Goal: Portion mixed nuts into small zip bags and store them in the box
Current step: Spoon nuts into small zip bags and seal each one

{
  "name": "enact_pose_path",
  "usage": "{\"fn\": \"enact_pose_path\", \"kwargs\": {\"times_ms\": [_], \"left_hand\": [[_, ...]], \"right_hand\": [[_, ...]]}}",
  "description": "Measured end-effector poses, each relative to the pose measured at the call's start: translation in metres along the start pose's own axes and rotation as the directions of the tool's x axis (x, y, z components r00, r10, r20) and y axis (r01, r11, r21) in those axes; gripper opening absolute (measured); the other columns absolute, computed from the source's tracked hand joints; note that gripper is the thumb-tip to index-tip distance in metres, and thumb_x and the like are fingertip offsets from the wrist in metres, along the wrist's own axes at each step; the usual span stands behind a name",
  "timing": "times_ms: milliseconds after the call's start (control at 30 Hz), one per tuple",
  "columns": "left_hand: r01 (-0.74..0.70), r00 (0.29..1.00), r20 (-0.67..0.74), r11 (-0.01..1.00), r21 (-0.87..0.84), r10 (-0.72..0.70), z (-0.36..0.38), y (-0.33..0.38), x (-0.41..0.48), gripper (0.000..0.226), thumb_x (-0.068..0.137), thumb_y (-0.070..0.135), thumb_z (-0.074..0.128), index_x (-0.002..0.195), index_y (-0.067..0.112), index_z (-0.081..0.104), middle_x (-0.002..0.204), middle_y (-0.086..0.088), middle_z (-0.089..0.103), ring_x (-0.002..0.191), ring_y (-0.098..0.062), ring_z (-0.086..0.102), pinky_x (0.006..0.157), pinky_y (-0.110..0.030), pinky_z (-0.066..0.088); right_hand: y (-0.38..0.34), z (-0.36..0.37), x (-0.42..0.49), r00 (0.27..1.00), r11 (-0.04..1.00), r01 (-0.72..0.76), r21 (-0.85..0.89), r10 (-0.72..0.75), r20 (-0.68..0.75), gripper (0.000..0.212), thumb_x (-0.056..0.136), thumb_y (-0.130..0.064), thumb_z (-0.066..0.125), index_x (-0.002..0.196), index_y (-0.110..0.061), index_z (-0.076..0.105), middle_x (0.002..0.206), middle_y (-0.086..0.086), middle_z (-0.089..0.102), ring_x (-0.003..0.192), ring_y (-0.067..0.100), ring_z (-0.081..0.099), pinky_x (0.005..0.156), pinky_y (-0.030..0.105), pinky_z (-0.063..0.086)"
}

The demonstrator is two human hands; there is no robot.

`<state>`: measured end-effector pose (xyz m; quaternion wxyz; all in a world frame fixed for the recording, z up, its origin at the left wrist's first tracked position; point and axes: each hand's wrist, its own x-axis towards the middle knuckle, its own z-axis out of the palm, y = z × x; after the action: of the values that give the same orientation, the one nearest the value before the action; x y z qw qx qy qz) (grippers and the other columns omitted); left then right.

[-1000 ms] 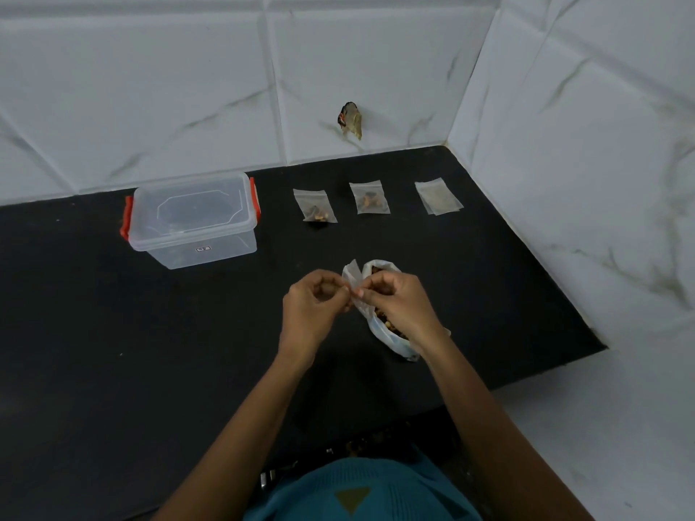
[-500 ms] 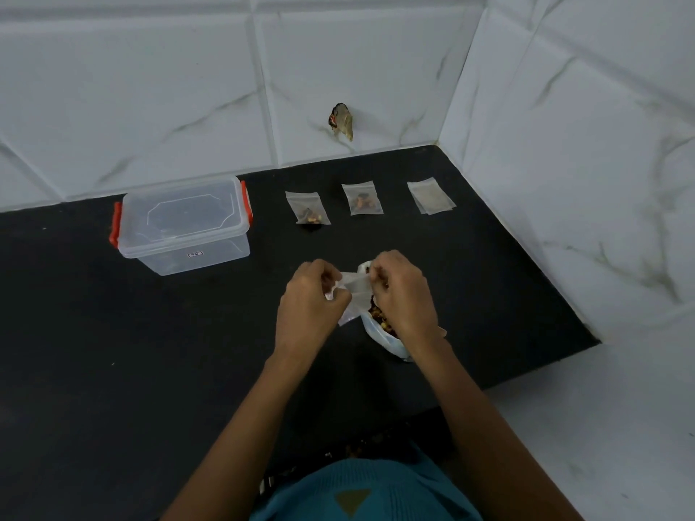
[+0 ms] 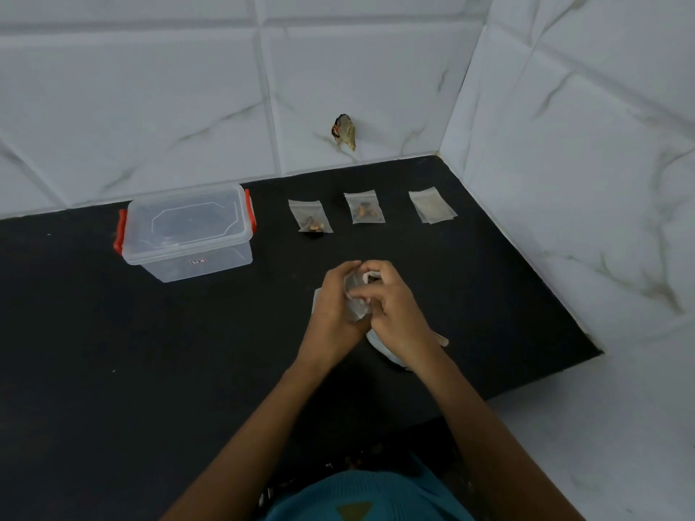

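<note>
My left hand (image 3: 333, 304) grips a small clear zip bag (image 3: 355, 308) over the black counter. My right hand (image 3: 391, 310) pinches that same bag at its edge, fingers curled over it. Beneath my right hand lies the larger white plastic bag of mixed nuts (image 3: 383, 349), mostly hidden. A clear plastic box (image 3: 188, 235) with orange latches and its lid on stands at the back left. Two small zip bags with nuts, one (image 3: 310, 216) beside the box and another (image 3: 363, 207) to its right, lie in a row.
A small stack of empty zip bags (image 3: 432, 205) lies at the row's right end. White marbled tile walls meet in a corner at the back right. A scrap of something (image 3: 344, 131) sticks to the back wall. The counter edge (image 3: 545, 381) runs along the right front.
My hands have drawn together, and the small bag is now bunched between them, held lower and closer to the nut bag. The view has shifted slightly.
</note>
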<state>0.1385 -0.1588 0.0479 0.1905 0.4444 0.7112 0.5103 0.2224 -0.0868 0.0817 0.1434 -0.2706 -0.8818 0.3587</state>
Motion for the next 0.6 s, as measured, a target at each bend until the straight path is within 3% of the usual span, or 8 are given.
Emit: {"fn": "enact_pose_path", "kwargs": {"times_ms": [100,200,333,433,500,600], "left_hand": [[0.093,0.995,0.046,0.985,-0.143,-0.087,0.001,0.003,-0.001,0.074,0.074,0.006,0.074,0.134,0.018,0.032,0.116,0.02,0.044,0.108,0.005,0.049,0.088,-0.002,0.038],[0.118,0.993,0.027,0.974,-0.193,-0.115,0.004,0.0,-0.002,0.073,0.072,0.007,0.076,0.132,0.019,0.036,0.116,0.021,0.047,0.108,0.007,0.05,0.087,-0.003,0.04],[0.092,0.994,-0.041,0.979,-0.181,-0.101,0.004,-0.007,-0.002,0.057,0.072,0.008,0.076,0.121,0.018,0.047,0.111,0.014,0.054,0.103,0.007,0.053,0.083,-0.006,0.043],[0.072,0.997,-0.027,0.981,-0.182,-0.079,0.003,-0.014,-0.002,0.054,0.071,0.008,0.077,0.116,0.019,0.049,0.109,0.015,0.054,0.102,0.006,0.053,0.085,-0.009,0.043],[0.073,0.996,-0.041,0.981,-0.182,-0.081,0.003,-0.02,-0.002,0.056,0.07,0.008,0.078,0.117,0.022,0.049,0.11,0.016,0.053,0.104,0.006,0.052,0.086,-0.007,0.042],[0.145,0.989,-0.011,0.967,-0.211,-0.151,0.001,-0.026,-0.002,0.074,0.071,0.011,0.078,0.13,0.029,0.038,0.113,0.021,0.048,0.106,0.013,0.048,0.086,-0.004,0.04]], "right_hand": [[0.002,0.003,-0.001,1.0,0.997,0.009,-0.073,-0.007,0.024,0.028,0.087,0.001,0.056,0.109,-0.011,0.066,0.136,-0.004,0.035,0.12,0.007,0.042,0.097,0.015,0.037],[0.003,0.004,-0.002,1.0,0.989,0.025,-0.145,-0.023,0.013,0.025,0.088,-0.004,0.057,0.11,-0.013,0.066,0.138,-0.006,0.032,0.118,0.006,0.044,0.093,0.01,0.033],[0.006,-0.001,-0.006,0.998,0.98,0.039,-0.195,-0.03,0.051,0.026,0.089,-0.003,0.053,0.109,-0.012,0.066,0.137,-0.005,0.034,0.113,0.006,0.045,0.097,0.021,0.04],[0.01,-0.003,-0.006,1.0,1.0,-0.008,-0.011,0.008,-0.006,0.025,0.089,0.001,0.051,0.099,-0.012,0.069,0.121,-0.006,0.047,0.111,0.001,0.048,0.096,0.02,0.042],[0.015,-0.007,-0.007,0.994,0.983,-0.043,0.176,0.059,-0.089,0.024,0.088,0.004,0.051,0.093,-0.01,0.07,0.103,-0.008,0.054,0.093,-0.006,0.054,0.082,0.009,0.044],[0.035,-0.015,-0.008,0.962,0.952,-0.159,0.26,0.208,-0.176,0.022,0.088,0.002,0.053,0.092,-0.014,0.068,0.095,-0.008,0.059,0.087,-0.004,0.057,0.076,0.007,0.045]]}}
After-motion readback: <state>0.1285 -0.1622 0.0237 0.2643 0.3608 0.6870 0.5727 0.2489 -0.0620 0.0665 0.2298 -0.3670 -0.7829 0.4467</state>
